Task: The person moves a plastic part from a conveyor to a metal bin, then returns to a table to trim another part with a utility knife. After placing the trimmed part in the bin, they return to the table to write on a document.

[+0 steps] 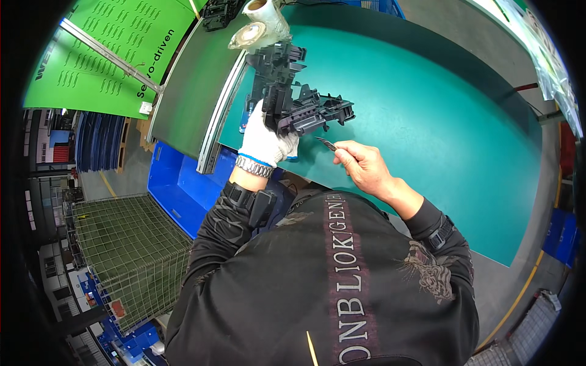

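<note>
My left hand [264, 141], in a white glove, is closed on a black moulded plastic part [314, 114] with many ribs and clips. Its fingers are partly hidden behind the part. More black plastic parts [274, 68] stand right behind it, and where one ends and another begins is hard to tell. My bare right hand [366, 168] pinches a small knife [325, 144] with a dark, narrow blade. The blade's tip points up and left toward the held part, a short way below it and apart from it.
The green tabletop [427, 134] spreads to the right. Wrapped rolls [251, 35] stand at the far left, beside a conveyor belt [198, 85] with a metal rail [221, 116]. Blue bins [183, 183] and a wire mesh cage [134, 250] sit lower left.
</note>
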Demonstrator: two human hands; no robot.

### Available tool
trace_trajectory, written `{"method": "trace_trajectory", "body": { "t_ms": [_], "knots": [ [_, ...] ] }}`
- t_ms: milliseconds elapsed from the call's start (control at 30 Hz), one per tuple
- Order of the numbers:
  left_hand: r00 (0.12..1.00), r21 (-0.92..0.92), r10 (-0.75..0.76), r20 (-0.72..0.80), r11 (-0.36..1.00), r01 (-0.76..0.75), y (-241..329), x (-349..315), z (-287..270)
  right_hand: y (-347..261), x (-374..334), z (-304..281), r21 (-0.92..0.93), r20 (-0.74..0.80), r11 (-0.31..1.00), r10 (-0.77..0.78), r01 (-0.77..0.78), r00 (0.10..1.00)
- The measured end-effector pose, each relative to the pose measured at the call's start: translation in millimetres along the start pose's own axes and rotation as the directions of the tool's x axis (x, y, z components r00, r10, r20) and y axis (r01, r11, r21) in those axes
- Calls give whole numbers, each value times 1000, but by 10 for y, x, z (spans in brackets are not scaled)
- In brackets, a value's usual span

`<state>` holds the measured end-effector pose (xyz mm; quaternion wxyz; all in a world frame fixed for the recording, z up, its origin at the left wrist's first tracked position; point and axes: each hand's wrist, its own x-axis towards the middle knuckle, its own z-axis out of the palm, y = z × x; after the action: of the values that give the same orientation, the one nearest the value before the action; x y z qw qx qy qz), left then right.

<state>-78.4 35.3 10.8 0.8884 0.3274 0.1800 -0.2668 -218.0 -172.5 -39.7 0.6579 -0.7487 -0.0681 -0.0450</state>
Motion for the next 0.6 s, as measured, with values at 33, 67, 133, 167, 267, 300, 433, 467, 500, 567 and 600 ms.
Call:
{"method": "trace_trajectory", "body": {
  "t_ms": [33,67,133,167,267,300,433,467,500,567,600],
  "knots": [
    [1000,32,-2,-12,999,2,-7,-12,20,-4,25,4,-9,-5,999,-37,37,999],
    [1000,43,-10,-4,999,10,-12,-26,35,-4,52,5,-41,-11,998,-54,54,998],
    [1000,103,-1,-27,995,4,-19,-49,51,1,105,1,-78,-12,995,-65,64,998],
    [1000,123,0,-27,992,3,-22,-54,52,3,125,-2,-87,-15,993,-84,82,996],
    [999,105,-23,-37,994,27,-26,-47,34,5,162,-11,-93,-8,992,-84,83,996],
    [1000,152,-8,-25,988,11,-27,-39,24,7,166,-12,-89,5,994,-70,70,998],
    [1000,175,-13,1,984,12,-38,-22,-10,13,168,-12,-81,24,995,-51,52,998],
    [1000,141,-22,1,990,21,-45,-24,-18,18,168,-8,-83,17,995,-60,61,998],
    [999,212,13,41,977,-21,-56,-29,-24,23,164,-8,-83,14,994,-63,64,998],
    [989,239,47,141,968,-80,-77,-37,-37,36,156,0,-70,10,996,-55,56,998],
    [983,311,55,174,944,-108,-88,-37,-40,44,148,2,-55,8,997,-44,44,999]
  ]
}}
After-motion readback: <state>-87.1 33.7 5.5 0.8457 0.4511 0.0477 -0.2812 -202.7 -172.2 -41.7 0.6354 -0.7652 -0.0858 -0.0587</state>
